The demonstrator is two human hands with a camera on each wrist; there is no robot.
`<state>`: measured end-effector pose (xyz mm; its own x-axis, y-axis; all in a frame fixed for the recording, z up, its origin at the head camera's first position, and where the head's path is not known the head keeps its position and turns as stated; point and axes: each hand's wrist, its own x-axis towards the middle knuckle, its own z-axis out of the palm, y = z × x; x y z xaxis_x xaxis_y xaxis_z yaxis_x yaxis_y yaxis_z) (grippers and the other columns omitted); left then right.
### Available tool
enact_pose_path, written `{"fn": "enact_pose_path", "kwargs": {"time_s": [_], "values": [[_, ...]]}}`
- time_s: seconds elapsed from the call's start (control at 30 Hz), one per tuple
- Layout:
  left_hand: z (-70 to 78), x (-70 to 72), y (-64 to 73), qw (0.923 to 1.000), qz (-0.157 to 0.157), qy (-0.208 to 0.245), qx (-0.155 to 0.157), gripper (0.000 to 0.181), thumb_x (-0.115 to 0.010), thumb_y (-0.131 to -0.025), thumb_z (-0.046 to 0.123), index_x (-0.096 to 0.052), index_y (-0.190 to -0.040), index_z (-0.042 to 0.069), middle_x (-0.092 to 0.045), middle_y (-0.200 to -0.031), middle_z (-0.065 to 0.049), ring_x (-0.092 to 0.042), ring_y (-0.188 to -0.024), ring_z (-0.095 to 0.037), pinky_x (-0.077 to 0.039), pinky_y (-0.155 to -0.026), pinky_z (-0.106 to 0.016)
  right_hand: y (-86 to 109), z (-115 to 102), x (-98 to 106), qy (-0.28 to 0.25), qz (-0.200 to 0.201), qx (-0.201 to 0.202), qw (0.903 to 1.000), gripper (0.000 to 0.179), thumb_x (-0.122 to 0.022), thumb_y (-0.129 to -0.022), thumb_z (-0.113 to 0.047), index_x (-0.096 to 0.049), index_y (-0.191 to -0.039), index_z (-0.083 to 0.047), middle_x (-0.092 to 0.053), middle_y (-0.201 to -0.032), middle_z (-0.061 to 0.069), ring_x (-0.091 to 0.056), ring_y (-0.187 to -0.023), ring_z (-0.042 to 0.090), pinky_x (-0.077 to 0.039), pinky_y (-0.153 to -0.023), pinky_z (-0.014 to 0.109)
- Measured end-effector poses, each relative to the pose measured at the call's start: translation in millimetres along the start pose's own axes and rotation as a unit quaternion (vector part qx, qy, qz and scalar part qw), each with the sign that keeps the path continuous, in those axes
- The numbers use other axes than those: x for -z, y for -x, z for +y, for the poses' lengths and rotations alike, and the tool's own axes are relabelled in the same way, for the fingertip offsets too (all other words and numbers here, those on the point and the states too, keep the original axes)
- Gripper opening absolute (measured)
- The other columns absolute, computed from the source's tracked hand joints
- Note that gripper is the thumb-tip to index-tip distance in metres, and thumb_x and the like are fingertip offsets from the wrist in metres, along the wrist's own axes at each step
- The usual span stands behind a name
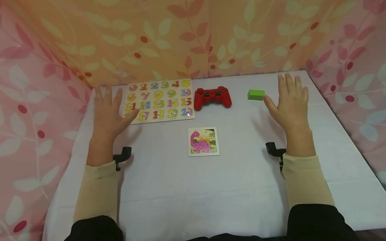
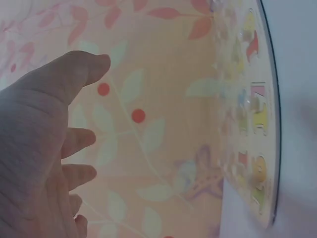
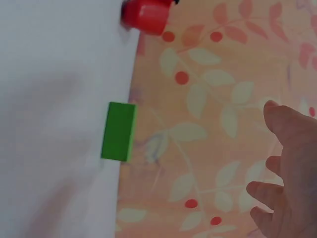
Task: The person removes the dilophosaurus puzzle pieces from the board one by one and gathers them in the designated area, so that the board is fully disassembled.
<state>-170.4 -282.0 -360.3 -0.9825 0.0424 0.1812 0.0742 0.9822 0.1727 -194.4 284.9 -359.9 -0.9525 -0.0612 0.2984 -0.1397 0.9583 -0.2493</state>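
My left hand (image 1: 108, 113) is held up over the left of the table with fingers spread, overlapping the left edge of a wooden number puzzle board (image 1: 164, 100) in the head view. On the right, my right hand (image 1: 291, 105) is raised too, its fingers straight and its palm bare. Nearest to its thumb lies a green block (image 1: 256, 94), which the right wrist view shows apart from the hand. A red game controller (image 1: 212, 96) rests beside the number board. Closer to me, mid-table, lies a small square jigsaw with a pink dinosaur (image 1: 204, 142).
A white cloth (image 1: 199, 194) covers the table. Patterned curtains (image 1: 193, 36) rise along its back and both sides. Each wrist wears a small black camera mount (image 1: 123, 154) on the inner side.
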Motion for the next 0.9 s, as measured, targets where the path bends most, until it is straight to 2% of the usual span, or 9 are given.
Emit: {"fn": "enact_pose_path", "kwargs": {"time_s": [0.17,0.23,0.3,0.4,0.47,0.53,0.67,0.77,0.9], "values": [[11.6,9.3,5.0,0.9995,0.001,0.026,-0.020,0.092,-0.065,-0.094,0.053,-0.022,-0.164,0.011,0.004,-0.170,-0.017,0.022,-0.153,-0.033,0.004,-0.119,-0.058,4.8,-16.3,13.3,-0.012,-0.003,0.024,0.9996,0.084,-0.055,-0.102,-0.047,-0.015,-0.164,-0.006,-0.014,-0.170,0.015,-0.002,-0.156,0.039,-0.002,-0.117,0.067],[15.3,11.7,7.2,0.9984,0.012,0.047,-0.030,0.091,-0.068,-0.093,0.049,-0.025,-0.164,0.011,0.004,-0.171,-0.014,0.020,-0.154,-0.032,0.000,-0.120,-0.059,7.2,-23.1,17.5,-0.014,0.004,0.034,0.9993,0.084,-0.057,-0.102,-0.045,-0.016,-0.164,-0.006,-0.016,-0.169,0.016,-0.005,-0.155,0.040,-0.004,-0.117,0.067],[18.3,13.3,8.8,0.9956,0.036,0.068,-0.054,0.088,-0.073,-0.091,0.042,-0.030,-0.162,0.012,0.001,-0.172,-0.011,0.015,-0.155,-0.032,-0.005,-0.120,-0.059,9.5,-30.0,20.5,-0.017,0.018,0.041,0.9988,0.085,-0.060,-0.101,-0.044,-0.018,-0.164,-0.007,-0.020,-0.168,0.016,-0.009,-0.155,0.041,-0.007,-0.117,0.068],[22.7,13.2,11.0,0.9850,0.085,0.100,-0.112,0.085,-0.079,-0.088,0.032,-0.038,-0.159,0.011,-0.011,-0.170,-0.012,-0.001,-0.156,-0.034,-0.012,-0.120,-0.057,14.0,-40.8,24.2,-0.029,0.042,0.048,0.9976,0.085,-0.065,-0.098,-0.041,-0.023,-0.163,-0.006,-0.028,-0.165,0.019,-0.016,-0.153,0.042,-0.012,-0.116,0.068],[25.9,12.1,12.4,0.9739,0.114,0.125,-0.151,0.083,-0.082,-0.085,0.025,-0.042,-0.157,0.011,-0.021,-0.168,-0.014,-0.015,-0.154,-0.036,-0.018,-0.120,-0.055,17.0,-47.9,26.5,-0.039,0.057,0.057,0.9959,0.085,-0.069,-0.095,-0.040,-0.028,-0.161,-0.006,-0.033,-0.162,0.019,-0.021,-0.152,0.044,-0.015,-0.115,0.068],[29.4,10.6,14.8,0.9640,0.133,0.148,-0.176,0.082,-0.084,-0.084,0.022,-0.046,-0.155,0.010,-0.030,-0.163,-0.017,-0.026,-0.150,-0.038,-0.024,-0.119,-0.053,20.3,-55.6,29.1,-0.050,0.064,0.072,0.9941,0.085,-0.073,-0.093,-0.037,-0.032,-0.160,-0.005,-0.037,-0.160,0.019,-0.025,-0.150,0.044,-0.017,-0.115,0.067],[36.2,8.4,19.9,0.9554,0.136,0.182,-0.189,0.076,-0.083,-0.084,0.020,-0.049,-0.152,0.006,-0.035,-0.161,-0.015,-0.033,-0.146,-0.038,-0.029,-0.116,-0.053,25.9,-71.5,32.2,-0.064,0.079,0.109,0.9888,0.083,-0.077,-0.090,-0.035,-0.038,-0.157,-0.005,-0.041,-0.158,0.017,-0.030,-0.149,0.043,-0.021,-0.116,0.064],[41.8,6.6,22.9,0.9536,0.124,0.197,-0.191,0.074,-0.082,-0.085,0.018,-0.051,-0.151,0.006,-0.036,-0.161,-0.013,-0.034,-0.146,-0.037,-0.031,-0.114,-0.054,28.8,-82.8,31.6,-0.071,0.093,0.138,0.9835,0.080,-0.077,-0.089,-0.035,-0.043,-0.154,-0.003,-0.045,-0.156,0.017,-0.033,-0.147,0.043,-0.024,-0.114,0.064],[52.1,3.4,27.0,0.9532,0.104,0.209,-0.192,0.076,-0.084,-0.083,0.017,-0.051,-0.151,0.007,-0.042,-0.156,-0.016,-0.040,-0.141,-0.039,-0.036,-0.110,-0.057,31.7,-96.1,29.5,-0.082,0.096,0.166,0.9780,0.077,-0.077,-0.089,-0.036,-0.046,-0.152,-0.002,-0.048,-0.152,0.019,-0.036,-0.145,0.043,-0.029,-0.113,0.064]]}}
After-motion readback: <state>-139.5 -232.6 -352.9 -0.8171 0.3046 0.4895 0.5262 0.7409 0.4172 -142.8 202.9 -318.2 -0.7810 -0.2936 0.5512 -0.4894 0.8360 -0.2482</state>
